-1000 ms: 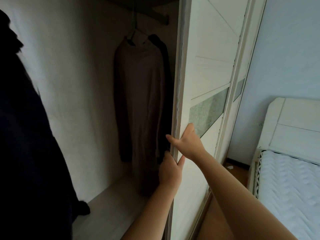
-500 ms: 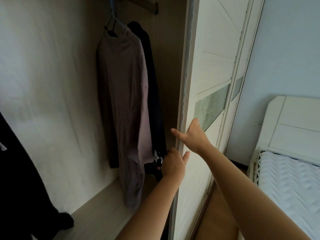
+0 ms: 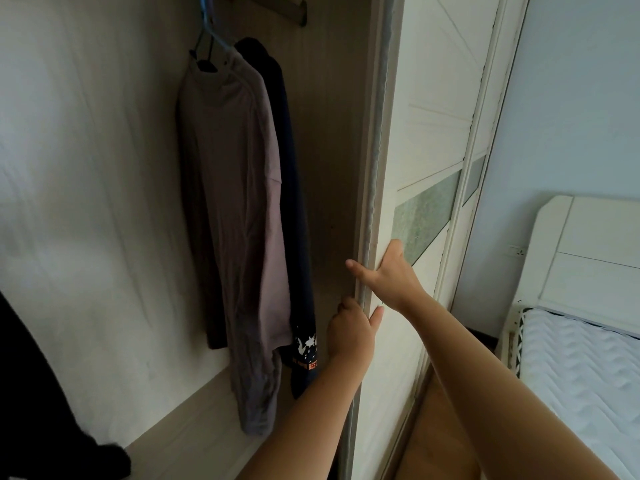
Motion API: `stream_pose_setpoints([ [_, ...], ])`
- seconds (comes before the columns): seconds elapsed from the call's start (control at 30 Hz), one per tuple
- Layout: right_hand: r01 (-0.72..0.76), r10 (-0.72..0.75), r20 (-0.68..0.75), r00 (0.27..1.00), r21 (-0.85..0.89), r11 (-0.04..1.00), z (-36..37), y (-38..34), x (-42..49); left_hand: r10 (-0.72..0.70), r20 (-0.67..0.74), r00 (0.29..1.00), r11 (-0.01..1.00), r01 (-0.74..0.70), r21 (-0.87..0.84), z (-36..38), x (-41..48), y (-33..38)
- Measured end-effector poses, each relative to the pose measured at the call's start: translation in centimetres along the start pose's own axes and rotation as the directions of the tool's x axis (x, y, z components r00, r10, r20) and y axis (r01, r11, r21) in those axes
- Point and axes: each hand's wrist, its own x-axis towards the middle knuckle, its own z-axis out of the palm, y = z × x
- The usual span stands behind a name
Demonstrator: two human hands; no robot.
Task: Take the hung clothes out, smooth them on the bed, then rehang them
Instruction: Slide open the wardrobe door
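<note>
- Reaching forward from the bottom of the view, two bare forearms meet at the leading edge of a white panelled sliding wardrobe door (image 3: 433,133).
- Left hand (image 3: 349,332): the lower of the two, back toward the camera. Its thumb lies on the door's front face and its fingers wrap round the edge, out of sight behind it. It grips the door.
- Right hand (image 3: 389,275): just above the left, palm flat on the door's front face and fingers straight. The thumb sticks out past the edge into the opening, and the hand holds nothing.
- Black garment (image 3: 31,393) at the near left margin, its lower end resting on the pale wardrobe floor (image 3: 166,441).
- Deeper inside, left of the door edge, a mauve-grey long-sleeved top (image 3: 235,202) hangs full length, with one sleeve drooping low above the wardrobe floor.
- Dark navy top (image 3: 298,220) with a white-and-orange print near the hem hangs against the mauve one's right side. The hem is close to the left hand; cannot tell whether they touch.
- Blue hanger hook (image 3: 207,15) shows above the mauve top's collar, under the wooden rail (image 3: 277,10).
- Far right, well apart from the hung clothes: white bed (image 3: 595,254) with a quilted mattress (image 3: 581,375). Brown wooden floor (image 3: 433,431) lies between door and bed.
</note>
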Motion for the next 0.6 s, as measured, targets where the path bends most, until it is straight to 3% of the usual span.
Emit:
stream_pose_setpoints([
  [0.2,-0.005,0.004,-0.017,1.000,-0.011,1.000,-0.1,-0.3,-0.2,-0.036,0.066,0.997,0.999,0.034,0.035,-0.7,0.2,0.2],
  [0.33,-0.054,0.053,-0.018,0.998,-0.019,0.998,0.0,-0.9,-1.1,-0.005,0.180,0.984,0.998,-0.007,0.062,-1.8,-1.5,-0.3],
  [0.5,-0.130,0.130,0.003,0.991,-0.008,0.991,0.2,-1.2,-3.1,0.169,0.116,0.979,0.982,-0.158,-0.101,-5.5,-6.4,-2.7],
  [0.6,-0.147,0.143,-0.074,0.987,-0.059,0.987,0.3,-1.6,-5.6,0.240,-0.004,0.971,0.958,-0.238,-0.160,-8.8,-9.1,-4.6],
])
